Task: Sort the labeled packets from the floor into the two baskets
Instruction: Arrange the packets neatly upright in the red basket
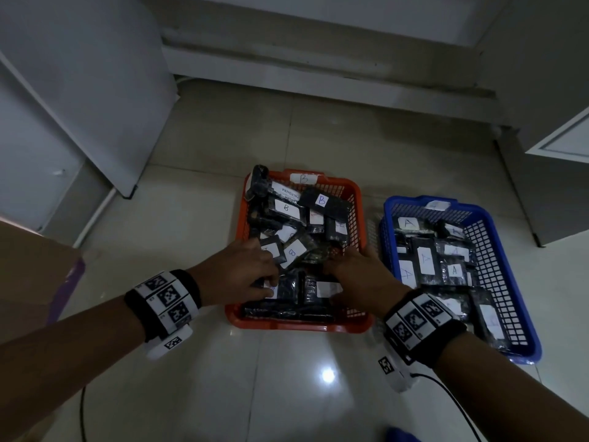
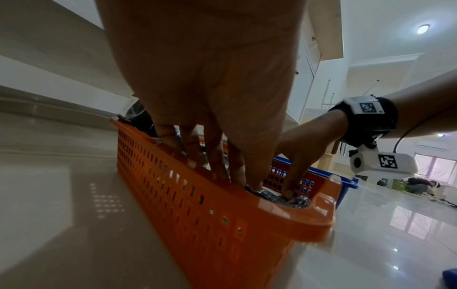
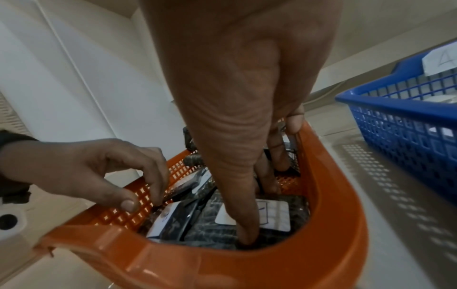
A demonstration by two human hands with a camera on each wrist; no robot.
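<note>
An orange basket (image 1: 299,327) tagged B holds several black packets with white B labels. To its right a blue basket (image 1: 522,349) tagged A holds several A packets. Both hands reach into the near end of the orange basket (image 3: 333,195). My left hand (image 1: 255,269) has curled fingers and pinches the edge of a black packet (image 3: 183,187) by the left wall. My right hand (image 1: 360,275) has straight fingers, and its thumb presses down on a packet with a white label (image 3: 274,215). I see no packets on the floor.
A white cabinet (image 1: 79,90) stands at the left and another (image 1: 557,138) at the right. A cardboard box (image 1: 32,275) sits by my left forearm. Glossy floor tiles (image 1: 287,378) lie in front of the baskets. A black cable (image 1: 446,387) trails from my right wrist.
</note>
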